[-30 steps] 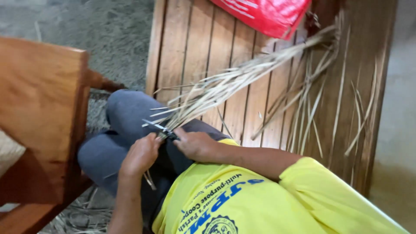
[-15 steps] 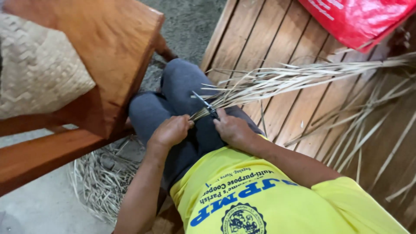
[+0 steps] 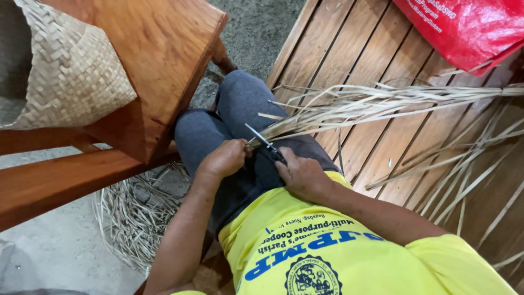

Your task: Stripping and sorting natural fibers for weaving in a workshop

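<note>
The left hand (image 3: pixel 224 159) grips the bundle of dried leaf strips (image 3: pixel 371 106) over the lap; the right hand (image 3: pixel 300 175) holds a small knife (image 3: pixel 263 142) against it

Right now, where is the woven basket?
In the head view, the woven basket lies at upper left on the wooden bench, left of the person's knees.

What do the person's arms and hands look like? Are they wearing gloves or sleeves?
No gloves: the left hand and the right hand are both bare, and no ring, watch or bracelet shows. The forearms are bare too. The yellow T-shirt has short sleeves that end on the upper arms, and blue printing with a round emblem across the front.
</note>
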